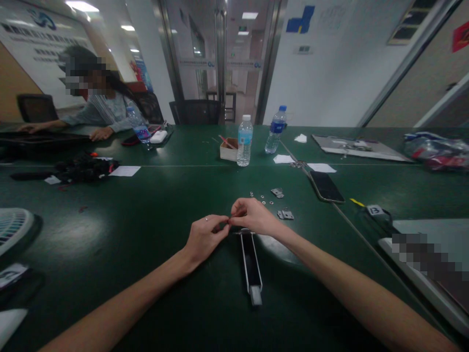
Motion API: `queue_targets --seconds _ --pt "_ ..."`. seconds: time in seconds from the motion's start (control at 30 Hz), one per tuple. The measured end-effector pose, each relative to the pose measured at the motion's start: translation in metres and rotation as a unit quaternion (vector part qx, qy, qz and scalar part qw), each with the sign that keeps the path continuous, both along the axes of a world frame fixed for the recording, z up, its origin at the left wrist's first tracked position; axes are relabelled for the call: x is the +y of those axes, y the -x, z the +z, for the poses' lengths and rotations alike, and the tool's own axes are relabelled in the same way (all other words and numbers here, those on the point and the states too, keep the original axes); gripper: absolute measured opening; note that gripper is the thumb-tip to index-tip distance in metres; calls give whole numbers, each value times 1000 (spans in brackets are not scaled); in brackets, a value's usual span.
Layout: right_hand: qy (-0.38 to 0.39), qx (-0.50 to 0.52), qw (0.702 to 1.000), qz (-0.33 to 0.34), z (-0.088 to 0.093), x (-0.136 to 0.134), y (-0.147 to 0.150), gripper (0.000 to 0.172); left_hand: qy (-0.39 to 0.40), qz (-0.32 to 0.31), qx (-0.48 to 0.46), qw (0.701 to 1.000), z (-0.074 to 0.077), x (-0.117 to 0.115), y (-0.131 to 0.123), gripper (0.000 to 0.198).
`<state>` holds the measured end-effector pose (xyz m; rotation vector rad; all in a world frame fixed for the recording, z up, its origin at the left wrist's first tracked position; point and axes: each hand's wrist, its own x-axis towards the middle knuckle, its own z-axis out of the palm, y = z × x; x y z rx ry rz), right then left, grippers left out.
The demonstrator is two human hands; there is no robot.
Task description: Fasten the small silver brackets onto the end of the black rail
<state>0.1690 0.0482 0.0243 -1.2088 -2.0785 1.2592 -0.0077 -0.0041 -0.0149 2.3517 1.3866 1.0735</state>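
Observation:
My left hand point(205, 238) and my right hand point(255, 216) meet above the green table, thumbs and fingers pinched together. What lies between the fingertips is too small to make out. Just below my right hand lies a long, narrow metal channel point(251, 261) with a dark inside and a pale block at its near end. Its far end is partly covered by my right hand. Beyond that hand are several small nuts or washers point(271, 203) and two small metal brackets, one farther back point(277, 193) and one nearer point(285, 215).
Two water bottles, one clear point(245, 142) and one blue-capped point(276, 129), stand by a small box point(229, 149). A phone point(326, 186) lies right, near a laptop point(428, 234). Black cables point(86, 168) and a white fan-like grille point(14, 227) are left. Another person point(106, 105) sits back left.

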Motion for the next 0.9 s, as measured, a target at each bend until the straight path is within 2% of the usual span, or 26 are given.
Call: queue_targets --seconds 0.13,0.23,0.3,0.4,0.47,0.53,0.7,0.9 --pt "-10 -35 999 40 10 5 -10 13 26 9 -16 999 1 1 -1 15" --pt "-53 -124 987 86 24 11 -25 21 69 0 -16 998 4 3 -1 16" --pt "-63 -208 969 118 33 13 -34 26 99 -13 -11 995 7 3 -1 17" --pt "-41 -334 926 172 42 11 -41 26 139 -33 2 990 13 3 0 19" --pt "-26 -378 903 201 45 6 -41 25 159 -42 6 986 15 4 0 19" --pt "-24 -386 899 206 44 2 -39 23 171 -48 6 984 17 4 0 18" --pt "-58 -345 916 197 38 3 -40 12 177 -68 1 982 17 5 2 18" --pt "-41 -316 930 185 34 8 -44 7 160 -74 32 984 19 5 1 16"
